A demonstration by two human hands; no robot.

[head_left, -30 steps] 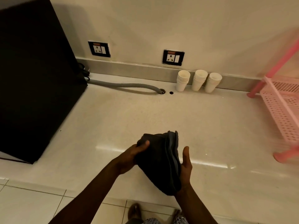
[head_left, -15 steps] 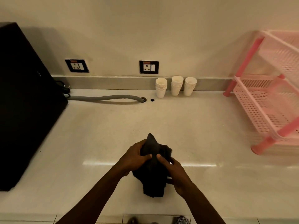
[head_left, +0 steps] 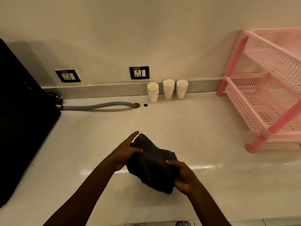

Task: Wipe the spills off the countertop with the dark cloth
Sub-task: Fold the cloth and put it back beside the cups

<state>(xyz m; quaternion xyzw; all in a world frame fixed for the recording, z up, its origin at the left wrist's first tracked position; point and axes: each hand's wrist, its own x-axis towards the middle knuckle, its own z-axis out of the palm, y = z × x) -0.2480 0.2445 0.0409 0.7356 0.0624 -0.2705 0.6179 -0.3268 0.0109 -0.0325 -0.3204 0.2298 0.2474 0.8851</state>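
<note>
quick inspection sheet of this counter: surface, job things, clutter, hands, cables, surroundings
surface: pale countertop, glossy with a light streak; no spill clearly visible
job's things: dark cloth, bunched and held between both hands; cannot tell if it touches the counter
clutter: three stacks of white paper cups by the back wall
grippers: left hand grips the cloth's far left end; right hand grips its near right end
cables: grey corrugated hose runs into a counter hole; black plug beside the black appliance
surroundings: two wall sockets; pink plastic rack at right
</note>
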